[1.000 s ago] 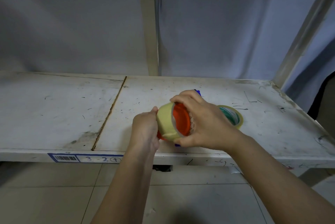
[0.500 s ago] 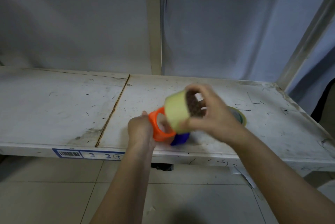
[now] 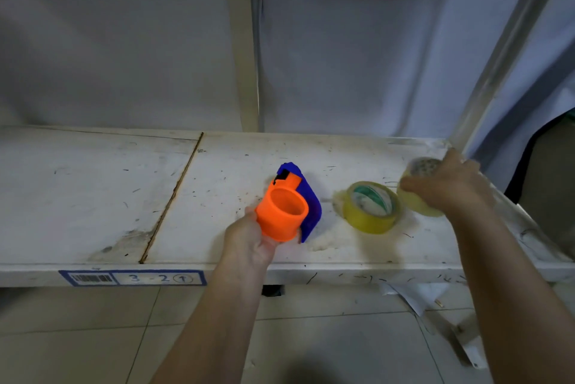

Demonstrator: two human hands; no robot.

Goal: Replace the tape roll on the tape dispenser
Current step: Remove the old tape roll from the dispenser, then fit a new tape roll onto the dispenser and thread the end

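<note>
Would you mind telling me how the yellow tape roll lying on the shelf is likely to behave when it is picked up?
The yellow roll lies flat on the shelf, so it probably won't roll unless tipped on edge. It looks thickly wound, so likely stiff and fairly heavy for its size. Its open core should give fingers an easy hold.

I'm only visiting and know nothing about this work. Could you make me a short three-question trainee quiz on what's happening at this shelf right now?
1. True or false: the orange hub of the tape dispenser has a roll on it.
2. Which of the hands grips the dispenser?
A. left hand
B. right hand
3. Fill in: the yellow roll with the green-printed core lies on the ____, between the dispenser and the pale roll in the right hand.

Key: 1 false; 2 A; 3 shelf.
</note>
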